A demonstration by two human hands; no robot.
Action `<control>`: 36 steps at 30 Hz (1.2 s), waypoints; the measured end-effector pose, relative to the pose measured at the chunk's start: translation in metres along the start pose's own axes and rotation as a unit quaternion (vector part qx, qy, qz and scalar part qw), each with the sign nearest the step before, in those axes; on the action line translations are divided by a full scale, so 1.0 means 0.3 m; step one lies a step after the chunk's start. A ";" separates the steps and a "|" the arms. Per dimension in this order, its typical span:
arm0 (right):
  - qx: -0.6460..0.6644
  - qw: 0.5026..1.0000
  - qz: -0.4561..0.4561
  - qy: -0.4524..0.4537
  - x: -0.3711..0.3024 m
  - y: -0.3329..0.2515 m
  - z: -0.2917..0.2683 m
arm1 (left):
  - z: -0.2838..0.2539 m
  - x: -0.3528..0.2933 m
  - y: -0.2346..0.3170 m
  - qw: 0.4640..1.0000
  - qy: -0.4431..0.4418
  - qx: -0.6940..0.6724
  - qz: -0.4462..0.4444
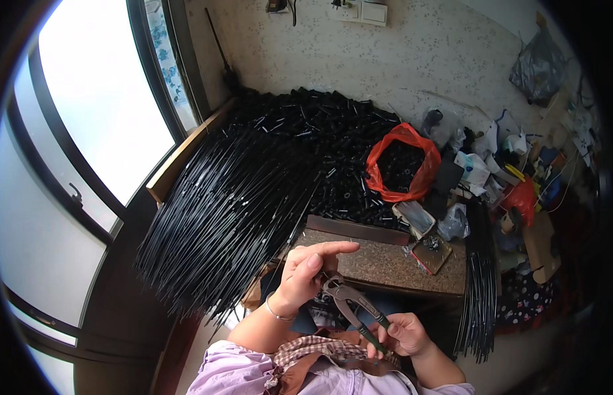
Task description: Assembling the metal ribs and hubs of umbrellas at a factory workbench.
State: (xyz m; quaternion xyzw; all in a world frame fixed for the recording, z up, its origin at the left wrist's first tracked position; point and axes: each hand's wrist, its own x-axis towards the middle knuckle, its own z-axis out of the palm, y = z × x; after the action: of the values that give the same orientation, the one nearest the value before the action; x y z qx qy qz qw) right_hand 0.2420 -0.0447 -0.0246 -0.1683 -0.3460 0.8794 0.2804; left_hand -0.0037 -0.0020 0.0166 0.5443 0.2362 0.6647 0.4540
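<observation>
My right hand (406, 334) grips pincers (351, 299) by their green handles. The metal jaws point up and left, toward my left hand (301, 271). That hand is closed beside the jaws, with its index finger stretched out to the right and its other fingers curled. Something small and dark shows at the curled fingers by the jaws, but I cannot make out what it is. Both hands are over my lap, just in front of the speckled tabletop (379, 263).
A bundle of long black rods (208, 217) lies on the left, overhanging the table. Short black tubes (306, 112) are heaped behind it. An orange-red plastic bag (422, 187) stands open near a shallow tray (430, 257). More black rods (479, 296) hang at the right edge, beside clutter.
</observation>
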 end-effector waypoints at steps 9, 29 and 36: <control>-0.714 0.659 -0.173 0.163 0.079 -0.097 0.100 | 0.008 0.001 -0.002 0.987 -0.011 0.161 0.020; -0.794 0.516 -0.288 0.142 0.050 -0.151 0.117 | -0.035 -0.013 -0.004 0.989 0.005 0.139 0.041; -0.420 0.903 0.053 0.075 0.069 -0.037 0.043 | 0.010 0.019 -0.036 0.978 -0.039 0.184 0.092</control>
State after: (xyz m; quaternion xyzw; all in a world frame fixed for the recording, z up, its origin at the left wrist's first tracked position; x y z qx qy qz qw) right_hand 0.2234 -0.0320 -0.0098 -0.3541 -0.6518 0.6509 0.1614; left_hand 0.0029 0.0075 0.0115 0.6634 0.2858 0.6271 0.2915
